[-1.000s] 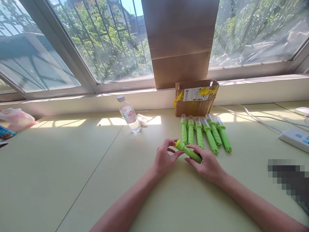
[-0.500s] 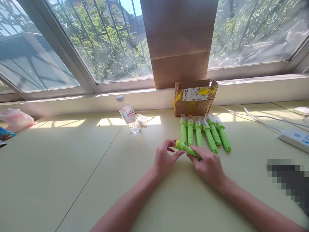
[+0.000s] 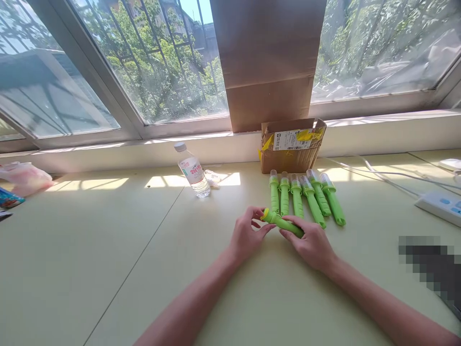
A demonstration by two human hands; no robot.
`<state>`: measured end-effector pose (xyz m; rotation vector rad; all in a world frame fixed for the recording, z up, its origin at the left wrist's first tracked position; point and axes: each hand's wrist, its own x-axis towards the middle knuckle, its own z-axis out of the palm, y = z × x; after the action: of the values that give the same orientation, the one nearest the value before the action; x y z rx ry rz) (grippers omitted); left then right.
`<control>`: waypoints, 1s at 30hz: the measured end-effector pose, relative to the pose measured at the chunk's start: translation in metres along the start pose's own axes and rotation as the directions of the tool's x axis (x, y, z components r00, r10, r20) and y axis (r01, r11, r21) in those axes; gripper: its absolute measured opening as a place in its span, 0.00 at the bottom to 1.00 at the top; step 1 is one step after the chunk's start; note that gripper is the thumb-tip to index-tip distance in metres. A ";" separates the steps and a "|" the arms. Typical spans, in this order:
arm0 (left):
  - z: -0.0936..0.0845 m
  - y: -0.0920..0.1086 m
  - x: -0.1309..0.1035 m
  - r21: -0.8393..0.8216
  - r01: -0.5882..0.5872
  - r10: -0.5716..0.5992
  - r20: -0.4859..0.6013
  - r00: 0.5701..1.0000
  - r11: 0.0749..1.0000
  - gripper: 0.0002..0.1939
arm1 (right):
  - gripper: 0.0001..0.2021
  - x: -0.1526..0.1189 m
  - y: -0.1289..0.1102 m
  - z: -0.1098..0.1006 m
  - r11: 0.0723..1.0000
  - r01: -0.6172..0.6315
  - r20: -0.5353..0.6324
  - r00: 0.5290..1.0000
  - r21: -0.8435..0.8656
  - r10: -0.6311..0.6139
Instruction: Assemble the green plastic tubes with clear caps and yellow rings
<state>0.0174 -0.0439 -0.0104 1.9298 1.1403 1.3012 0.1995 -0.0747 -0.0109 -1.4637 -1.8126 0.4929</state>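
Observation:
My left hand (image 3: 248, 234) is closed with its fingertips around the yellow-rimmed end of a green flashlight-shaped handle (image 3: 288, 227). My right hand (image 3: 310, 242) grips the body of the same handle, its thumb below and fingers above. The handle lies slanted between both hands, just above or against the table; I cannot tell which. No clear cap shows on its yellow end. Beyond the hands, several similar green handles with clear caps (image 3: 297, 196) lie side by side, capped ends pointing away from me.
A cardboard box (image 3: 291, 158) with a label and yellow tape stands behind the row. Left of it is a water bottle (image 3: 194, 175) beside a small crumpled wrapper (image 3: 212, 179). At right lie a white power strip (image 3: 441, 207) and cables. A pinkish plastic bag (image 3: 25, 177) rests far left.
My right hand's fingers have shifted slightly along the handle, showing a little more of its body. My left hand stays at the yellow end.

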 end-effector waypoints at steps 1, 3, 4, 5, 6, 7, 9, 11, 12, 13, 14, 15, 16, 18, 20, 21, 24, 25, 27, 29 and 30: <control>0.000 0.000 0.000 -0.002 -0.002 0.002 0.000 1.000 1.000 0.15 | 0.15 0.000 0.000 0.000 1.000 -0.004 -0.001 1.000 0.002 0.004; 0.000 0.000 0.000 -0.003 -0.005 0.005 -0.005 1.000 1.000 0.15 | 0.14 0.000 0.000 0.000 1.000 -0.010 0.013 1.000 0.005 0.010; 0.000 0.001 0.000 -0.002 -0.008 0.008 -0.008 1.000 1.000 0.15 | 0.13 0.000 0.000 0.000 1.000 -0.011 0.021 1.000 0.008 0.011; 0.000 0.001 0.000 0.001 -0.009 0.009 -0.010 1.000 1.000 0.15 | 0.12 0.000 0.000 -0.001 1.000 -0.009 0.026 1.000 0.013 0.009; 0.000 0.001 -0.001 0.004 -0.011 0.011 -0.012 1.000 1.000 0.15 | 0.12 0.000 -0.001 -0.001 1.000 -0.005 0.031 1.000 0.018 0.005; 0.000 0.002 -0.001 0.009 -0.012 0.013 -0.015 1.000 1.000 0.15 | 0.11 0.000 -0.001 -0.001 1.000 0.001 0.028 1.000 0.024 -0.001; 0.000 0.002 -0.002 0.021 -0.016 0.017 -0.019 1.000 1.000 0.14 | 0.10 0.001 -0.001 -0.001 0.999 0.019 0.008 1.000 0.032 -0.020; 0.000 0.002 -0.002 0.033 -0.019 0.020 -0.025 0.999 0.999 0.15 | 0.09 0.001 -0.001 -0.001 0.999 0.040 -0.020 0.999 0.028 -0.039; 0.000 0.002 -0.002 0.039 -0.019 0.020 -0.027 0.999 0.999 0.15 | 0.09 0.001 -0.001 -0.001 0.999 0.048 -0.031 0.998 0.023 -0.047; 0.000 0.002 -0.002 0.043 -0.017 0.019 -0.029 0.999 0.999 0.15 | 0.10 0.001 0.000 0.000 0.998 0.053 -0.036 0.998 0.017 -0.052; 0.000 0.002 -0.002 0.044 -0.015 0.016 -0.029 0.999 0.999 0.15 | 0.10 0.001 0.000 0.000 0.998 0.056 -0.037 0.998 0.013 -0.056; 0.000 0.002 -0.001 0.041 -0.010 0.012 -0.026 1.000 0.999 0.16 | 0.11 0.000 0.001 0.001 0.998 0.059 -0.038 0.998 0.010 -0.059; 0.000 0.002 -0.001 0.036 -0.006 0.007 -0.023 1.000 0.999 0.16 | 0.11 0.000 0.001 0.001 0.998 0.062 -0.036 0.997 0.008 -0.062; 0.000 0.002 -0.001 0.026 0.000 0.000 -0.018 1.000 1.000 0.16 | 0.12 -0.001 0.002 0.002 0.998 0.069 -0.031 0.997 0.003 -0.069; 0.000 0.002 0.000 0.020 0.001 0.000 -0.017 1.000 1.000 0.15 | 0.13 -0.001 0.003 0.003 0.997 0.075 -0.025 0.997 0.003 -0.075; 0.000 0.003 0.000 0.019 -0.002 0.002 -0.017 1.000 1.000 0.15 | 0.14 -0.001 0.003 0.003 0.997 0.076 -0.022 0.997 0.006 -0.075; -0.001 0.004 0.000 0.021 -0.007 0.007 0.005 1.000 1.000 0.17 | 0.14 -0.002 0.002 0.004 0.998 0.068 -0.012 0.998 0.010 -0.068; -0.001 0.004 0.000 0.025 -0.004 0.004 0.017 1.000 1.000 0.18 | 0.15 -0.002 0.002 0.004 0.998 0.068 -0.006 0.998 0.000 -0.068; -0.001 0.004 0.000 0.028 0.004 -0.005 0.030 1.000 1.000 0.19 | 0.16 -0.003 0.001 0.003 0.997 0.076 0.005 0.997 -0.032 -0.076; -0.001 0.003 -0.001 0.023 0.007 -0.007 0.018 1.000 1.000 0.18 | 0.17 -0.003 0.000 0.003 0.994 0.085 0.015 0.996 -0.064 -0.084; -0.001 0.003 -0.001 0.021 0.005 -0.005 0.007 1.000 1.000 0.17 | 0.18 -0.003 0.000 0.003 0.993 0.089 0.018 0.996 -0.077 -0.088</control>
<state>0.0175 -0.0464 -0.0080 1.9440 1.1589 1.2841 0.1976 -0.0765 -0.0140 -1.4273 -1.9184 0.3929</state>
